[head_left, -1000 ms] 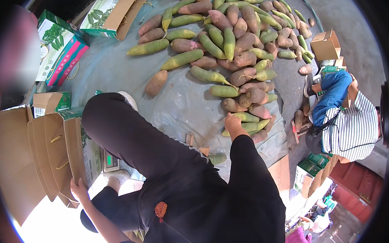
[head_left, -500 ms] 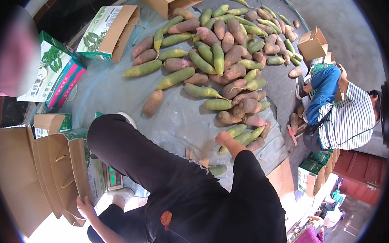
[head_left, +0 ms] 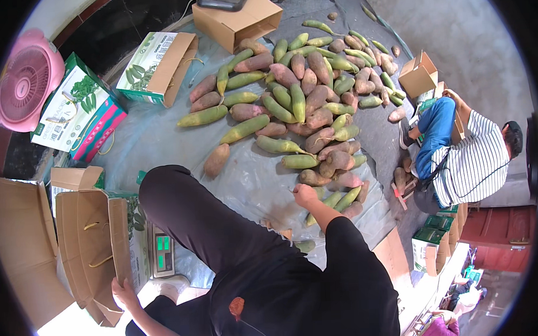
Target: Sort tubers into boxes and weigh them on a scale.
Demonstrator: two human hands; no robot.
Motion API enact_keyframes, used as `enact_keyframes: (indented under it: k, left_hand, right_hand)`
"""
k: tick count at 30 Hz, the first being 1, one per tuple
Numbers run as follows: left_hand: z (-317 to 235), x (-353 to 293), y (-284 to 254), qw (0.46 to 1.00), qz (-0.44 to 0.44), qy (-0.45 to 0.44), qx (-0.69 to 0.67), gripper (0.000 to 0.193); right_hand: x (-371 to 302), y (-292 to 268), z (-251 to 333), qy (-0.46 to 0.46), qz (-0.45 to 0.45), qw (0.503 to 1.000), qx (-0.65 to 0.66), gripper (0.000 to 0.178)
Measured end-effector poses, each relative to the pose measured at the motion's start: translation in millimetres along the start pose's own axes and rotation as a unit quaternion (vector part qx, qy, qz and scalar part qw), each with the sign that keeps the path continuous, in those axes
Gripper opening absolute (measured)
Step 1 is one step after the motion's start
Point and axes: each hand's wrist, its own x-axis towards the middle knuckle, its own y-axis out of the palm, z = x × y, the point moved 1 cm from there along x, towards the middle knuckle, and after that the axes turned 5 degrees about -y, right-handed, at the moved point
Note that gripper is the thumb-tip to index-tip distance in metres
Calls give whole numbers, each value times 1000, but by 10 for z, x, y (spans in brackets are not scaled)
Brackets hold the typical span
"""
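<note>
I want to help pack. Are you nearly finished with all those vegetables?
Not nearly. Done: nothing visibly packed. In hand: the right hand reaches the long green and purple-brown roots heaped on grey sheeting; the left hand grips an open brown cardboard box. Left: almost the whole heap.

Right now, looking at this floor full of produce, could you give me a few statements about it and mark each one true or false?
1. The right hand reaches into the pile of long vegetables. True.
2. The left hand holds a knife. False: it grips the edge of an open cardboard box.
3. The fan is blue. False: it is pink.
4. A person in a striped shirt sits beside the pile. True.
5. The small scale sits on top of the pile. False: it rests on the floor by the box.
</note>
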Motion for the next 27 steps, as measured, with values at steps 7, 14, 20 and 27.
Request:
enact_keyframes:
  k: [7, 14, 20, 27]
  left_hand:
    - [23, 4, 18, 1000, 13, -9, 18, 31]
    - [-407, -58, -175, 998, 23, -45, 35, 25]
    - [-270, -122, -249, 997, 19, -44, 60, 27]
    - [-482, -40, -279, 995, 36, -55, 79, 22]
  right_hand:
    - [60, -614, 103, -27, -143, 989, 21, 18]
    - [-62, -1288, 1159, -165, -210, 957, 115, 17]
    - [-265, -1856, 2665, -412, -267, 859, 145, 8]
    - [-1010, -2339, 3933, -554, -114, 756, 329, 13]
